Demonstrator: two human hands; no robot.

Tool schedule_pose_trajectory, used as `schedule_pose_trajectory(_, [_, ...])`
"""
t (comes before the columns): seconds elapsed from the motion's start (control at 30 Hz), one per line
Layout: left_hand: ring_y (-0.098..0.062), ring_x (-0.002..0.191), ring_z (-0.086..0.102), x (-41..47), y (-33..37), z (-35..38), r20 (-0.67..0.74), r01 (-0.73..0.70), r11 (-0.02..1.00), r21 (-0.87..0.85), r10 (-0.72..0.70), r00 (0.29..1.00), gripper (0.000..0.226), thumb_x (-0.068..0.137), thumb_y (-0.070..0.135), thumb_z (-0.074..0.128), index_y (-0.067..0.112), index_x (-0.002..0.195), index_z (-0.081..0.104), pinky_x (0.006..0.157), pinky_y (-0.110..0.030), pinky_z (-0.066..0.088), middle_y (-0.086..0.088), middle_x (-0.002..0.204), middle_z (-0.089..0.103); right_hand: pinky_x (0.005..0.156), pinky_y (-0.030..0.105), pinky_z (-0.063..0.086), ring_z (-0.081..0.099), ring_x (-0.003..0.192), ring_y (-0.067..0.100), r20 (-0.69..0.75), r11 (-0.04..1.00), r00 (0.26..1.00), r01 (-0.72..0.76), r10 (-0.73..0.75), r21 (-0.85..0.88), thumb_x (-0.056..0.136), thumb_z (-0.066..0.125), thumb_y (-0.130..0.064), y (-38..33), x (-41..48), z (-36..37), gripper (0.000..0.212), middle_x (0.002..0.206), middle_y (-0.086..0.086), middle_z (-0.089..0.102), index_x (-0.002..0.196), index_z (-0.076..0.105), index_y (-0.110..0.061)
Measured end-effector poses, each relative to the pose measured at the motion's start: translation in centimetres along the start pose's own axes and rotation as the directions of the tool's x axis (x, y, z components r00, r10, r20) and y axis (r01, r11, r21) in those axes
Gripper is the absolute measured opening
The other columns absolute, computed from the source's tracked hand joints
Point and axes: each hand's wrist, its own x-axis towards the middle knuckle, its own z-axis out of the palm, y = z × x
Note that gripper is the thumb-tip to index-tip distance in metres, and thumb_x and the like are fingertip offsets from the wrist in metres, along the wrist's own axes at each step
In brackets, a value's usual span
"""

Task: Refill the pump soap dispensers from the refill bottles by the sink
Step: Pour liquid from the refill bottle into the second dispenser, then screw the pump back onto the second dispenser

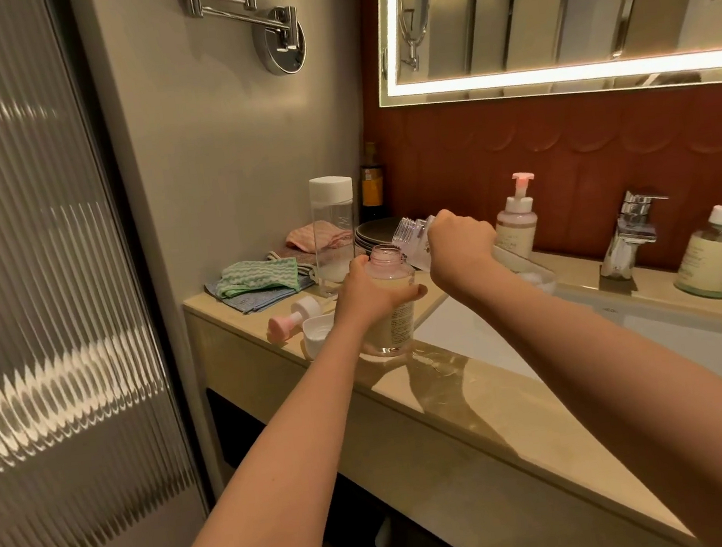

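Everything is taken from one wide-angle camera worn on the head, pointed forward and down. The counter point(476, 390) and sink point(469, 333) are seen obliquely from close above; the mirror point(544, 5) is cropped by the top and right edges.

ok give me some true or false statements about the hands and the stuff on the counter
The left hand holds the open dispenser bottle, which stands on the counter. True.
The right hand holds a clear refill bottle tilted by its neck. True.
The pink pump head is screwed onto that dispenser. False: it lies on the counter, left of it.
The green-pump dispenser stands left of the faucet. False: it stands to its right.
The tall clear bottle wears a white cap. True.
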Motion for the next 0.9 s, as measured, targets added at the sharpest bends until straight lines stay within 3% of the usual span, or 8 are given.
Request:
schedule_pose_trajectory(0.1, [-0.027, 0.133, 0.035, 0.2, 0.2, -0.6, 0.067, 0.009, 1.0, -0.025, -0.007, 0.998, 0.108, 0.067, 0.036, 0.081, 0.016, 0.147, 0.011, 0.104, -0.04, 0.034, -0.008, 0.148, 0.033, 0.085, 0.034, 0.046, 0.057, 0.109, 0.028, 0.016, 0.989, 1.0, -0.024, 0.022, 0.148, 0.083, 0.068, -0.012, 1.2, 0.7, 0.5, 0.044, 0.118, 0.008, 0.057, 0.122, 0.048, -0.005])
schedule_pose_trajectory(0.27, [-0.029, 0.132, 0.034, 0.8, 0.4, -2.2, 0.2, 0.034, 0.996, -0.089, -0.015, 0.98, 0.091, 0.081, 0.012, 0.064, 0.017, 0.148, 0.004, 0.099, -0.038, 0.035, -0.012, 0.149, 0.027, 0.073, 0.032, 0.054, 0.063, 0.097, 0.024, 0.082, 0.861, 0.992, -0.122, 0.094, 0.494, 0.062, 0.084, -0.033, 3.2, 3.2, 1.4, 0.063, 0.106, 0.008, 0.064, 0.113, 0.06, -0.006])
schedule_pose_trajectory(0.4, [-0.017, 0.103, 0.049, 1.4, 0.2, -3.3, 0.22, 0.043, 0.997, -0.069, -0.027, 0.975, 0.081, 0.083, -0.001, 0.051, 0.016, 0.149, 0.008, 0.079, -0.027, 0.043, -0.007, 0.121, 0.045, 0.064, 0.025, 0.046, 0.063, 0.097, 0.019, 0.063, 0.702, 0.991, -0.13, 0.121, 0.7, 0.062, 0.085, -0.035, 3.6, 4.4, 1.4, 0.063, 0.107, 0.004, 0.066, 0.115, 0.062, -0.011])
schedule_pose_trajectory(0.47, [-0.018, 0.095, 0.05, 1.8, -0.2, -3.6, 0.194, 0.04, 0.999, -0.03, -0.033, 0.98, 0.075, 0.085, -0.001, 0.05, 0.015, 0.148, 0.015, 0.069, -0.025, 0.046, -0.008, 0.123, 0.043, 0.067, 0.024, 0.048, 0.063, 0.101, 0.019, 0.068, 0.656, 0.989, -0.137, 0.129, 0.742, 0.061, 0.086, -0.033, 3.3, 4.9, 1.6, 0.065, 0.111, 0.004, 0.066, 0.117, 0.06, -0.012])
schedule_pose_trajectory(0.6, [-0.023, 0.119, 0.047, 3.2, -1.5, -4.5, 0.118, 0.016, 0.997, 0.077, -0.025, 0.993, 0.06, 0.09, 0.0, 0.048, 0.017, 0.144, 0.029, 0.091, -0.034, 0.043, -0.008, 0.137, 0.044, 0.074, 0.027, 0.05, 0.062, 0.103, 0.02, 0.112, 0.601, 0.986, -0.163, 0.122, 0.782, 0.059, 0.087, -0.029, 2.6, 5.6, 2.5, 0.068, 0.113, 0.005, 0.065, 0.118, 0.059, -0.01])
schedule_pose_trajectory(0.8, [-0.024, 0.121, 0.047, 5.2, -3.2, -5.4, 0.045, 0.004, 0.973, 0.23, -0.015, 0.999, 0.055, 0.087, 0.008, 0.057, 0.014, 0.14, 0.039, 0.101, -0.035, 0.041, -0.01, 0.134, 0.048, 0.072, 0.022, 0.047, 0.059, 0.097, 0.016, 0.149, 0.555, 0.984, -0.177, 0.095, 0.813, 0.069, 0.083, -0.023, 1.9, 6.9, 3.9, 0.053, 0.104, 0.004, 0.062, 0.112, 0.059, -0.005])
schedule_pose_trajectory(0.9, [-0.025, 0.126, 0.045, 5.7, -3.7, -6.0, 0.082, -0.012, 0.91, 0.414, -0.024, 0.996, 0.054, 0.089, 0.013, 0.054, 0.011, 0.141, 0.036, 0.098, -0.033, 0.039, -0.01, 0.141, 0.044, 0.068, 0.022, 0.047, 0.061, 0.093, 0.016, 0.151, 0.532, 0.986, -0.166, 0.073, 0.83, 0.065, 0.085, -0.025, 1.0, 7.4, 4.8, 0.053, 0.104, 0.005, 0.066, 0.109, 0.063, -0.006])
